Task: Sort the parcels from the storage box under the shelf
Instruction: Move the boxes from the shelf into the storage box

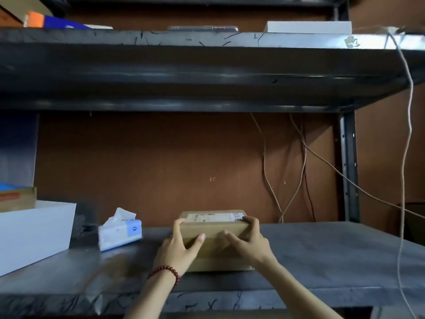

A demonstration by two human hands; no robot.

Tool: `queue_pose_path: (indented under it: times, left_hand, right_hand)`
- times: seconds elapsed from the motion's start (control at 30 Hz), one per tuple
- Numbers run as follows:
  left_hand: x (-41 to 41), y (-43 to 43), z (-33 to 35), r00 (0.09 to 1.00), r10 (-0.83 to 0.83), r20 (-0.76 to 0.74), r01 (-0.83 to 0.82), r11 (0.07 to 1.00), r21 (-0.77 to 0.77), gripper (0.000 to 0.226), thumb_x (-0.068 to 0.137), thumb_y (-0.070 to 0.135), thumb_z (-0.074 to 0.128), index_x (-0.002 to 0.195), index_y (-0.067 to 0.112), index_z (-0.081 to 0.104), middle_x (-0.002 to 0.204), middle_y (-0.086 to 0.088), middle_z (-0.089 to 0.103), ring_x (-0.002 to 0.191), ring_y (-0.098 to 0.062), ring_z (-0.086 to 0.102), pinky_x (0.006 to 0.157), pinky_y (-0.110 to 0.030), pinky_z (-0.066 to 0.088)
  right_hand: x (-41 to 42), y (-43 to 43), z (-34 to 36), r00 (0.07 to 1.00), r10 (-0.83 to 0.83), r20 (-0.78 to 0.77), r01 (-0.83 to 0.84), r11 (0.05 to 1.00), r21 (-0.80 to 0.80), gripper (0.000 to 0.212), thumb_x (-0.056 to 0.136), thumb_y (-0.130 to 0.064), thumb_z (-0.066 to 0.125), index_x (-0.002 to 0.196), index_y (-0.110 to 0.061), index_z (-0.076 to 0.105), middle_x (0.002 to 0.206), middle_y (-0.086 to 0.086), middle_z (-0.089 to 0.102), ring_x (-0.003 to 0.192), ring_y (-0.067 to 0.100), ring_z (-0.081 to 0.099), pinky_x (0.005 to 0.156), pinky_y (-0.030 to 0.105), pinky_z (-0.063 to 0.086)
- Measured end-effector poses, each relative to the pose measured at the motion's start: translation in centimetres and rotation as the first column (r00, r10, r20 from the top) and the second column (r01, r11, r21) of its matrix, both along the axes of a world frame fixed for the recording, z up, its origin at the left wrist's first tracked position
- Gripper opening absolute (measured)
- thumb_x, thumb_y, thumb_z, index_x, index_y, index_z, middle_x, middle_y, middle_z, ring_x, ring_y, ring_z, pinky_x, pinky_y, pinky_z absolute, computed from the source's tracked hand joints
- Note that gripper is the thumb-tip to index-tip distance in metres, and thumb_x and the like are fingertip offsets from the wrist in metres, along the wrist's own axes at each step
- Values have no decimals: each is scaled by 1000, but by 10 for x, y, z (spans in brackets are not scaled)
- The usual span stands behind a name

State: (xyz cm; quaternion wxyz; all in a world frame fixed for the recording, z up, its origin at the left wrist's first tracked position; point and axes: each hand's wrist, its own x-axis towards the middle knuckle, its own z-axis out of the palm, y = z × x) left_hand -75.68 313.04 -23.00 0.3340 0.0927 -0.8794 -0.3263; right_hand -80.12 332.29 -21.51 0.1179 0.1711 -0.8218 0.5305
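A brown cardboard parcel (213,229) with a white label on top rests on the grey shelf board (322,256), near its middle. It seems to sit on a second, flatter cardboard parcel (216,264) below it. My left hand (178,247), with a red bead bracelet on the wrist, grips the parcel's left end. My right hand (248,240) grips its right end, fingers over the top corner. The storage box under the shelf is out of view.
A tissue pack (119,231) lies left of the parcel, and a white box (34,233) stands at the far left. Cables (296,171) hang along the brown back wall. The upper shelf (207,72) carries a white box and other items. A black post (349,166) stands at the right.
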Motion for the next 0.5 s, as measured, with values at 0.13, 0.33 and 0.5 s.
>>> queue_pose_path:
  times: [0.13,0.33,0.5]
  left_hand:
    - [19,10,16,994,-37,-100,38,999,7,56,82,67,48,129,46,23,131,-1,55,109,-26,58,83,-31,46]
    - [74,34,26,982,-38,-185,41,999,9,57,82,64,50,129,47,23,131,-3,53,110,-28,55,81,-31,42]
    - [149,62,-11,923,-123,-366,148,988,39,54,83,62,52,129,44,32,130,7,53,102,-5,50,78,-20,39]
  right_hand:
    - [23,7,12,995,-19,-97,9,995,-102,68,79,-55,67,133,-36,30,131,7,54,120,28,51,102,44,43]
    - [75,26,20,979,-33,-201,-8,979,-202,61,82,-49,67,131,-37,32,135,6,51,121,26,49,103,41,42]
    - [143,52,-13,950,22,-311,-104,963,-249,61,83,-49,67,129,-46,28,134,-5,47,116,16,50,94,25,45]
